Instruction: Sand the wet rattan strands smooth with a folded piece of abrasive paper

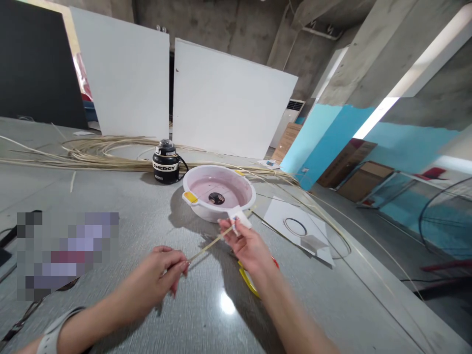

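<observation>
A: Head view: left hand (162,273) pinches one end of a thin cane strip (210,243), right hand (245,246) clamps the other end plus a small white block (239,216).

B: Held taut between them, so it stays straight?

A: Looks so. Just beyond the right hand sits a pink basin (236,204); yellow tape (249,280) lies on the surface beneath its wrist.

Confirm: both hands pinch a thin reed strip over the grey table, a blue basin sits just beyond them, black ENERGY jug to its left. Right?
Not quite. The basin is pink and white with yellow handles, not blue; the head view shows it. The rest holds: the left hand and right hand pinch the thin reed strip over the grey table, with the black ENERGY jug left of the basin.
</observation>
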`<state>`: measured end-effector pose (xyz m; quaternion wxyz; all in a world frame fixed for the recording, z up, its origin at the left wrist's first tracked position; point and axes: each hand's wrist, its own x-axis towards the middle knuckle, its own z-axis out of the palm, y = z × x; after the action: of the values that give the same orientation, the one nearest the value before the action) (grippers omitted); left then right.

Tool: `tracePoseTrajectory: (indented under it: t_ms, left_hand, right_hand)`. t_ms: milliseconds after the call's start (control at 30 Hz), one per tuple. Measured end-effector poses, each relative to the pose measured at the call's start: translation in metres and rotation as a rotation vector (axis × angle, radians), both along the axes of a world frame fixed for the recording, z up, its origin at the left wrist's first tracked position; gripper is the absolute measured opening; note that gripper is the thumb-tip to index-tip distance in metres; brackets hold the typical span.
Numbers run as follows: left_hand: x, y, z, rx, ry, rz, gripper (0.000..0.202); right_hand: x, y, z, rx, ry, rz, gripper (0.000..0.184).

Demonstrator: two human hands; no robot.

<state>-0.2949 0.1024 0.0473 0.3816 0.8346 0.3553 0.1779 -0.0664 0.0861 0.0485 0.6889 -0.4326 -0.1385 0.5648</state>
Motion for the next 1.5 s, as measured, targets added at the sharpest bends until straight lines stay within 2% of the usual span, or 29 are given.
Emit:
tracePoseTrajectory:
  t_ms: [33, 133, 200, 300, 433, 500, 533, 567, 633, 700, 767, 867, 967, 1167, 1267, 1367, 1433, 1500]
  left_hand:
    - [-0.007, -0.001, -0.001, -0.002, 0.006, -0.006, 0.035]
    - [-0.032, -0.005, -0.003, -0.014, 0.019, -0.015, 0.037]
    - [-0.050, -0.005, -0.001, -0.036, 0.019, -0.013, 0.039]
    - [-0.072, 0.001, 0.007, -0.015, -0.013, 0.040, 0.038]
    - [-0.083, 0.015, 0.023, 0.172, -0.069, 0.108, 0.036]
    - [-0.076, 0.017, 0.031, 0.241, -0.084, 0.104, 0.036]
    - [-0.069, 0.017, 0.034, 0.259, -0.094, 0.108, 0.037]
    - [-0.061, 0.017, 0.037, 0.265, -0.112, 0.121, 0.039]
    - [-0.040, 0.013, 0.039, 0.244, -0.142, 0.150, 0.043]
    - [-0.020, 0.010, 0.038, 0.186, -0.144, 0.157, 0.043]
    - [-0.002, 0.007, 0.032, 0.130, -0.137, 0.145, 0.042]
    - [0.017, 0.003, 0.017, 0.073, -0.121, 0.083, 0.040]
    - [0.024, 0.002, 0.006, 0.047, -0.122, 0.044, 0.040]
    - [0.012, 0.001, 0.003, -0.064, -0.079, 0.018, 0.038]
    - [0.005, 0.000, 0.000, -0.073, -0.066, 0.024, 0.044]
    - [0.006, -0.002, -0.003, -0.162, -0.108, 0.029, 0.042]
    - [0.010, -0.003, -0.003, -0.268, -0.137, 0.036, 0.039]
    - [0.014, -0.004, -0.001, -0.298, -0.163, 0.043, 0.041]
  right_hand:
    - [0.017, 0.004, 0.005, -0.034, 0.014, -0.069, 0.004]
    - [0.061, 0.011, 0.017, -0.078, 0.042, -0.239, 0.020]
    - [0.084, 0.010, 0.025, -0.062, 0.046, -0.320, 0.023]
    - [0.111, 0.001, 0.035, 0.003, 0.057, -0.455, 0.025]
    - [0.128, -0.009, 0.047, 0.071, 0.078, -0.631, 0.033]
    - [0.116, -0.009, 0.048, 0.083, 0.080, -0.620, 0.035]
    - [0.103, -0.009, 0.047, 0.093, 0.068, -0.544, 0.032]
    - [0.086, -0.008, 0.044, 0.109, 0.044, -0.421, 0.027]
    - [0.043, -0.009, 0.035, 0.166, -0.032, -0.079, 0.012]
    - [-0.001, -0.013, 0.024, 0.233, -0.100, 0.180, 0.018]
    - [-0.033, -0.019, 0.014, 0.250, -0.111, 0.308, 0.026]
    - [-0.053, -0.025, 0.006, 0.221, -0.117, 0.305, 0.030]
    - [-0.050, -0.023, 0.002, 0.176, -0.130, 0.261, 0.030]
    - [-0.025, -0.009, 0.006, 0.194, -0.101, 0.066, 0.032]
    - [-0.017, -0.006, 0.008, 0.217, -0.123, 0.028, 0.031]
    - [-0.026, -0.010, 0.004, 0.215, -0.117, 0.069, 0.031]
    - [-0.041, -0.016, -0.001, 0.171, -0.140, 0.146, 0.031]
    - [-0.058, -0.024, -0.008, 0.134, -0.198, 0.233, 0.032]
